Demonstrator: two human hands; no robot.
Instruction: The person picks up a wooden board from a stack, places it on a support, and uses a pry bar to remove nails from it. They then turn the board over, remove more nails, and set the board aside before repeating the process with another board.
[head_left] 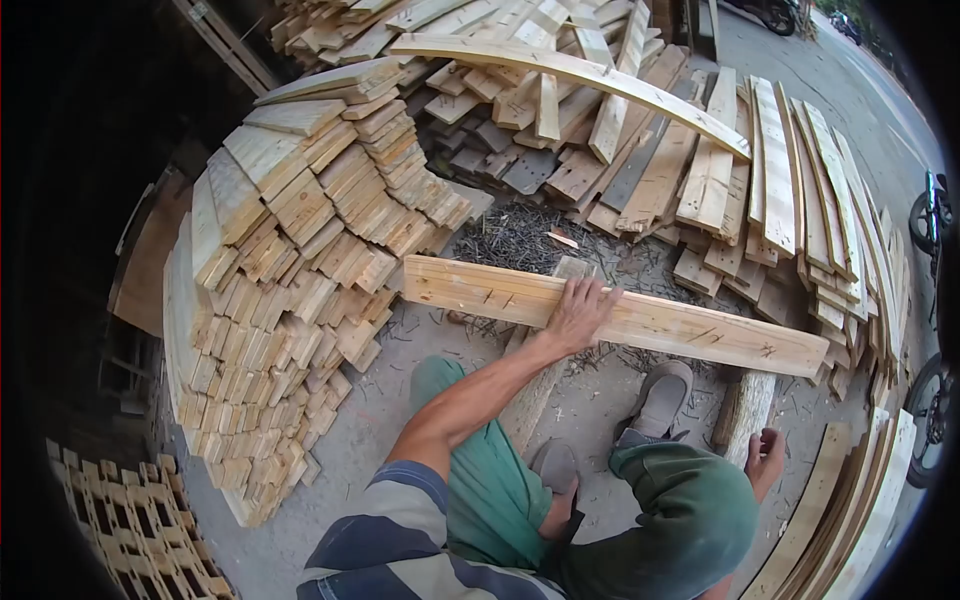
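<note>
My left hand (582, 314) is wrapped over the top edge of a long pale plank (690, 332) with several nails sticking out of its face. The plank lies crosswise in front of me, over wooden supports; the right one is a thick timber (750, 410). Beside that timber, my right hand (767, 460) is low near my knee, its fingers curled; whether it holds something small I cannot make out. Behind the plank is a heap of dark loose nails (510, 238) on the ground.
A tall stack of planks (300, 210) stands at the left. Nailed boards (700, 180) are piled ahead and to the right, with a long board (570, 68) across them. More planks (840, 500) lie at lower right, slatted wood (130, 520) at lower left. A motorbike (930, 420) is at far right.
</note>
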